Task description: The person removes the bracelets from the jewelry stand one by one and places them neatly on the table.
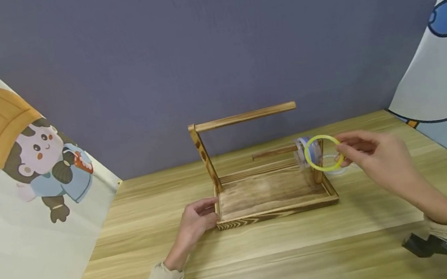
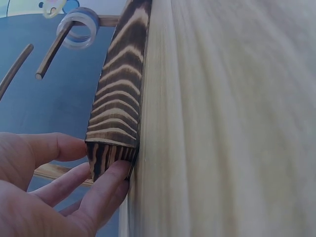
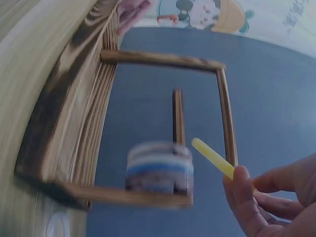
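A thin yellow ring is pinched between the thumb and fingers of my right hand, beside the right end of a wooden rack. Seen edge-on in the right wrist view, the yellow ring is apart from the rack's lower peg. Clear and blue ring-shaped rolls hang on that peg near its upright. My left hand touches the rack's left end. In the left wrist view, its fingers lie against the end of the striped wooden base.
The rack's upper peg extends right from the left upright, its tip free. A clear ring lies on the wood-grain table behind the yellow one. A dark backdrop stands behind, with cartoon-printed panels on both sides.
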Tool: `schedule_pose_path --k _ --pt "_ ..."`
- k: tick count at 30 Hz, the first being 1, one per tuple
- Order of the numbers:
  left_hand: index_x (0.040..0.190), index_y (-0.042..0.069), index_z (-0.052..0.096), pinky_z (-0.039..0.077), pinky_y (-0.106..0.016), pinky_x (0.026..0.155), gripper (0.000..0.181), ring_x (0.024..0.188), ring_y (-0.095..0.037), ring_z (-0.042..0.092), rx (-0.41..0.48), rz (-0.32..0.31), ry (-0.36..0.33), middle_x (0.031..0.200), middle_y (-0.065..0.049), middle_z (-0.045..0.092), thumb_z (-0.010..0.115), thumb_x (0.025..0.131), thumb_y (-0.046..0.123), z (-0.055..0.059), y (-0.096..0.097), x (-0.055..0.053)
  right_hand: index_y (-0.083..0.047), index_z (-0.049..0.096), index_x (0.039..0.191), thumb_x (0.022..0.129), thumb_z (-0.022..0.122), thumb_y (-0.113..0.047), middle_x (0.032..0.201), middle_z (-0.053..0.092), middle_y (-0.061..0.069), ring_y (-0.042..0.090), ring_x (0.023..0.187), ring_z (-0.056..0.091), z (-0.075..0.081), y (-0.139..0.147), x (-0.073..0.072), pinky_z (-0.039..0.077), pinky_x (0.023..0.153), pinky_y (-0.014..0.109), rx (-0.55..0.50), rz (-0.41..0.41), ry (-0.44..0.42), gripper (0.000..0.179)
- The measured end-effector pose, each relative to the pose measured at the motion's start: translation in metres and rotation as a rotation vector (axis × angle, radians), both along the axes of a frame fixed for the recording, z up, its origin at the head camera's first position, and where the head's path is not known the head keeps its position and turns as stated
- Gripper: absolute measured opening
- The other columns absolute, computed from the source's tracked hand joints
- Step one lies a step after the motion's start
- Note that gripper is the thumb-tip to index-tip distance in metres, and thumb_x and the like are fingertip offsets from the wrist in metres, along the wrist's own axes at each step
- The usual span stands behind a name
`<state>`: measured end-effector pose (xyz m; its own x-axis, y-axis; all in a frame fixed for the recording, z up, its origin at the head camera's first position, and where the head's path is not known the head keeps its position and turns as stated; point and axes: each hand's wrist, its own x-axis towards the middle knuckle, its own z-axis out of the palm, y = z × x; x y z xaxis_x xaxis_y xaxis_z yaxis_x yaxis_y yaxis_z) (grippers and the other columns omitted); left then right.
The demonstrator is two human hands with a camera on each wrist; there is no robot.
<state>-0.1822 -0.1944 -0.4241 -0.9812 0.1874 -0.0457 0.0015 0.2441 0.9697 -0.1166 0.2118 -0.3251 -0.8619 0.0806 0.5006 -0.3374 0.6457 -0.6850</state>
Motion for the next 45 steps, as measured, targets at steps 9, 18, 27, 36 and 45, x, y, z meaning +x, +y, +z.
schedule_pose_path --k 9,18,27,36,45 --pt "0.126 -0.007 0.064 0.059 -0.037 0.084 0.047 0.114 -0.040 0.062 -0.016 0.005 0.026 0.125 -0.027 0.063 0.068 0.078 -0.006 0.003 0.002 -0.001 -0.002 0.070 0.115 0.095 0.068 -0.022 0.079 0.075 -0.002 0.011 0.063 0.068 0.005 0.051 -0.010 0.050 0.058 0.017 0.001 -0.035 -0.186 0.029" --pt "0.125 -0.005 0.065 0.060 -0.036 0.080 0.046 0.112 -0.037 0.064 -0.017 0.022 0.012 0.123 -0.026 0.065 0.068 0.079 -0.005 0.004 0.002 -0.001 0.006 0.070 0.113 0.096 0.066 -0.015 0.079 0.075 0.007 0.008 0.060 0.067 -0.023 0.074 -0.040 0.050 0.050 0.023 0.080 0.003 -0.230 0.028" --pt "0.124 -0.005 0.065 0.060 -0.036 0.081 0.046 0.111 -0.037 0.064 -0.014 0.024 0.015 0.122 -0.026 0.065 0.068 0.078 -0.006 0.002 0.002 -0.002 0.015 0.064 0.119 0.095 0.064 -0.012 0.088 0.075 0.016 0.014 0.064 0.071 -0.051 0.083 -0.060 0.058 0.061 0.027 0.081 0.152 -0.494 0.036" --pt "0.125 -0.006 0.064 0.060 -0.037 0.083 0.047 0.112 -0.038 0.064 0.003 0.017 0.020 0.123 -0.028 0.064 0.067 0.078 -0.007 0.001 0.002 -0.002 0.021 0.063 0.112 0.092 0.061 -0.001 0.082 0.073 0.017 0.015 0.062 0.069 -0.073 0.086 -0.068 0.060 0.060 0.030 -0.001 0.252 -0.580 0.030" --pt "0.125 -0.005 0.065 0.059 -0.038 0.084 0.047 0.113 -0.038 0.063 -0.006 0.021 0.002 0.124 -0.026 0.064 0.068 0.079 -0.006 0.002 0.002 -0.001 0.015 0.070 0.099 0.091 0.066 -0.005 0.082 0.073 0.011 0.019 0.062 0.069 -0.086 0.091 -0.068 0.060 0.056 0.030 0.137 0.246 -0.596 0.022"
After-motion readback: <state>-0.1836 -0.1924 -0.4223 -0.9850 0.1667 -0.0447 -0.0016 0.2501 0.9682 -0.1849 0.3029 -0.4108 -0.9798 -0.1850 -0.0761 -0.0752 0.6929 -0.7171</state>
